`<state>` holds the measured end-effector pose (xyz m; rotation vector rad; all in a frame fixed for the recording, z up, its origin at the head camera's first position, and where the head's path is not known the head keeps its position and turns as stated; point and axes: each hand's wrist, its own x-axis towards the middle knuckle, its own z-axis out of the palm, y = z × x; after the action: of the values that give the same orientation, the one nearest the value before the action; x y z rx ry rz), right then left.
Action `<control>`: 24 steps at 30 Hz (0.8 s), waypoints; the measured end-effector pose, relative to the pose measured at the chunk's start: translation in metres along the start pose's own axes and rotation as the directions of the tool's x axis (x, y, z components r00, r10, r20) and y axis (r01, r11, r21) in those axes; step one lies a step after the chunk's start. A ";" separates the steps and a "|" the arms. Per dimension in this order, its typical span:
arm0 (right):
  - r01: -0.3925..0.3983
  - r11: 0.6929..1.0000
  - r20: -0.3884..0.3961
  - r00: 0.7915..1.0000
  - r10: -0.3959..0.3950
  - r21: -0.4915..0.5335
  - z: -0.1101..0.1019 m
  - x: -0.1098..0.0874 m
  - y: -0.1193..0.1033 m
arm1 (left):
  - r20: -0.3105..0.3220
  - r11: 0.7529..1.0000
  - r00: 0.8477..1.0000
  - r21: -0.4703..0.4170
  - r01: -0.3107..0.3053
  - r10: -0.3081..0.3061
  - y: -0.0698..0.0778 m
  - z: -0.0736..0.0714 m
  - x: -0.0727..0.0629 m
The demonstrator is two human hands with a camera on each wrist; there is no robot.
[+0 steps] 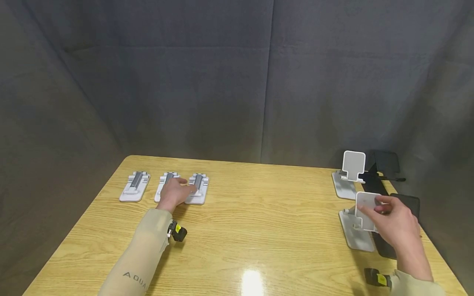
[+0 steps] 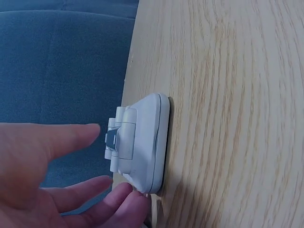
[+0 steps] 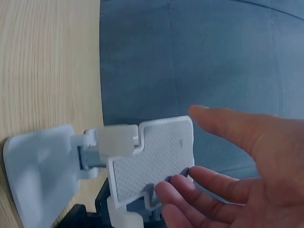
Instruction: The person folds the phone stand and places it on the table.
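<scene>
Three folded white phone stands lie at the table's left: a left one (image 1: 135,187), a middle one (image 1: 163,185) and a right one (image 1: 198,189). My left hand (image 1: 175,192) reaches over the middle stand toward the right one. In the left wrist view, thumb and fingers are spread beside a folded stand (image 2: 147,142). At the right, my right hand (image 1: 398,220) is at the raised plate of an unfolded white phone stand (image 1: 357,238). The right wrist view shows its thumb by one corner of that plate (image 3: 154,156) and loosely bent fingers along the lower edge.
Behind it stands another unfolded white phone stand (image 1: 353,164). Black unfolded stands (image 1: 385,164) are to the right, one partly hidden by my right hand. A dark grey curtain (image 1: 222,90) hangs behind the wooden table (image 1: 274,213).
</scene>
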<state>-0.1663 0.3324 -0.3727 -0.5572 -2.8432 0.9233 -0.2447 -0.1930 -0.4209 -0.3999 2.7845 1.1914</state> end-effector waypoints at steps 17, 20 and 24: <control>0.084 0.991 -0.063 0.994 -0.090 -0.101 0.000 0.005 0.015 | -0.063 0.991 0.997 -0.124 -0.041 0.034 0.008 0.001 0.000; 0.086 0.989 -0.061 0.994 -0.094 -0.123 0.000 0.005 0.014 | -0.072 0.990 0.996 -0.133 -0.053 0.043 0.009 0.002 0.000; 0.092 0.988 -0.043 0.994 -0.098 -0.128 0.003 0.003 0.012 | -0.091 0.987 0.994 -0.143 -0.072 0.060 0.011 0.003 0.001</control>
<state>-0.1664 0.3407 -0.3826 -0.4454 -2.8697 0.7095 -0.2490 -0.1836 -0.4153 -0.3817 2.8123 1.4322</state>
